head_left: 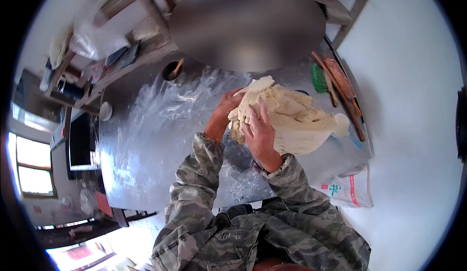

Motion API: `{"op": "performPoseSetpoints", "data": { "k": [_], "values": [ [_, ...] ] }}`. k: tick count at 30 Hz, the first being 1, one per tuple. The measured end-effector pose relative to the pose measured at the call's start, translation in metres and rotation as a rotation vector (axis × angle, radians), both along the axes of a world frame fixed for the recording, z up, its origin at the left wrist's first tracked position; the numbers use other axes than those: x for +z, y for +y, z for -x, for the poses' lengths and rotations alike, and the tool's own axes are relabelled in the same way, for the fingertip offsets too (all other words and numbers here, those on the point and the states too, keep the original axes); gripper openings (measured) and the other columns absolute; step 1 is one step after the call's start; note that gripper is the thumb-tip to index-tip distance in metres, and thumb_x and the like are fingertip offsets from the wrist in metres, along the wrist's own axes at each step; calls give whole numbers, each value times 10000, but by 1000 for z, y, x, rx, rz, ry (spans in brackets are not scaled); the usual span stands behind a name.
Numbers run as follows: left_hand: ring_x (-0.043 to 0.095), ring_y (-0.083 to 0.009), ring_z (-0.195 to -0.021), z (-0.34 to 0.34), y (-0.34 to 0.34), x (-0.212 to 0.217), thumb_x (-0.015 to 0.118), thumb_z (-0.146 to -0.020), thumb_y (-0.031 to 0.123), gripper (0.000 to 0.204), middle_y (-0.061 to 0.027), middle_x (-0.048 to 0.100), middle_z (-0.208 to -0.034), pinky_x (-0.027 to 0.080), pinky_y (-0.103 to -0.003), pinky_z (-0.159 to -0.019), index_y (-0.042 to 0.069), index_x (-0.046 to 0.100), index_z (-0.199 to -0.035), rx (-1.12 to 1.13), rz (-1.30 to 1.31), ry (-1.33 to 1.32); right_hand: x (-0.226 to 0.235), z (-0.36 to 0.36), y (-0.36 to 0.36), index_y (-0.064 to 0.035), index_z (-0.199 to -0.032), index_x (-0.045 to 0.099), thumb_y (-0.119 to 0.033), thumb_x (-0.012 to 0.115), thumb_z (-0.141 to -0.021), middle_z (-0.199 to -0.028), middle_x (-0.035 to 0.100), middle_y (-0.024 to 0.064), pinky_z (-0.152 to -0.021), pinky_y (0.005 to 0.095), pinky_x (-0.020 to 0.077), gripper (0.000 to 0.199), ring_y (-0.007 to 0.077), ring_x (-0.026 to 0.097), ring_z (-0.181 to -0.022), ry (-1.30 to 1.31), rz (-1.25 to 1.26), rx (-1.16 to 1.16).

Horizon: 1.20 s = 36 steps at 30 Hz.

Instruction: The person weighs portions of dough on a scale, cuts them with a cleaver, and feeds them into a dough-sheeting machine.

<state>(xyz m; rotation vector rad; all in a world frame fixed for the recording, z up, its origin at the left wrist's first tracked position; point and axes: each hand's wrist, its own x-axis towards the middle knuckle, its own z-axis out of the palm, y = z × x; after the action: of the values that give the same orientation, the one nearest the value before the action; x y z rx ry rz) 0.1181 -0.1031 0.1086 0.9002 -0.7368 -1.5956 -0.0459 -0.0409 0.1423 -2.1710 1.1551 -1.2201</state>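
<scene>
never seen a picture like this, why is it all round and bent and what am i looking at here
There is no machine here: a person wears a wide fisheye camera on the head, looking down at their own two hands. That lens bends straight edges toward the rim, which is why the picture looks round. The camouflage sleeves coming up from the bottom are the person's own arms.

Both hands grip a big lump of pale dough over a flour-dusted metal table. The left hand holds its left edge; the right hand lies spread across its front.

On the table's far side are a small cup with a stick in it, wooden sticks and something green. A printed white sack lies at the right edge. The blurred oval at the top hides something, so I cannot tell what is there.
</scene>
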Motion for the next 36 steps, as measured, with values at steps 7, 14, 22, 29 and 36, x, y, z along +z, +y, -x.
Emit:
{"op": "performPoseSetpoints", "data": {
  "k": [7, 14, 22, 29, 36],
  "values": [
    [678, -165, -896, -169, 113, -9, 672, -884, 185, 433, -119, 690, -1086, 554, -308, -795, -77, 612, -1223, 418, 11, -196, -49, -166, 40, -10, -1383, 496, -66, 637, -841, -1511, 364, 261, -1006, 420, 468, 563, 434, 457, -1317, -87, -106, 284],
    [648, -200, -804, -318, 252, -179, 703, -868, 268, 430, -133, 697, -962, 521, -327, -735, -81, 641, -1111, 617, -384, -926, -212, -310, 131, 8, -1401, 445, -117, 641, -821, -1419, 437, 288, -1031, 461, 443, 625, 444, 460, -1291, 81, -596, 589],
    [446, -501, -1226, -305, 276, -265, 513, -968, 520, 799, -372, 449, -1341, 377, -510, -1051, -126, 360, -1413, 623, -517, -1512, -315, -295, 165, -31, -1193, 580, -191, 563, -894, -1119, 600, 243, -836, 500, 501, 340, 427, 616, -981, 348, -447, 621],
    [471, -466, -1258, -273, 265, -189, 692, -866, 474, 830, -303, 470, -1390, 409, -479, -1046, -88, 406, -1406, 719, -425, -1687, -154, -163, 84, 50, -1241, 557, -207, 598, -898, -1132, 615, 235, -817, 454, 512, 430, 386, 641, -951, -18, -276, 529],
    [401, -392, -1368, 60, 92, -14, 850, -703, 338, 966, -235, 407, -1486, 333, -447, -1128, -9, 366, -1464, 56, 580, -1276, -82, 145, 92, 64, -1227, 603, -247, 618, -966, -1145, 665, 168, -751, 315, 560, 407, 234, 697, -968, -441, -896, -233]
  ]
}}
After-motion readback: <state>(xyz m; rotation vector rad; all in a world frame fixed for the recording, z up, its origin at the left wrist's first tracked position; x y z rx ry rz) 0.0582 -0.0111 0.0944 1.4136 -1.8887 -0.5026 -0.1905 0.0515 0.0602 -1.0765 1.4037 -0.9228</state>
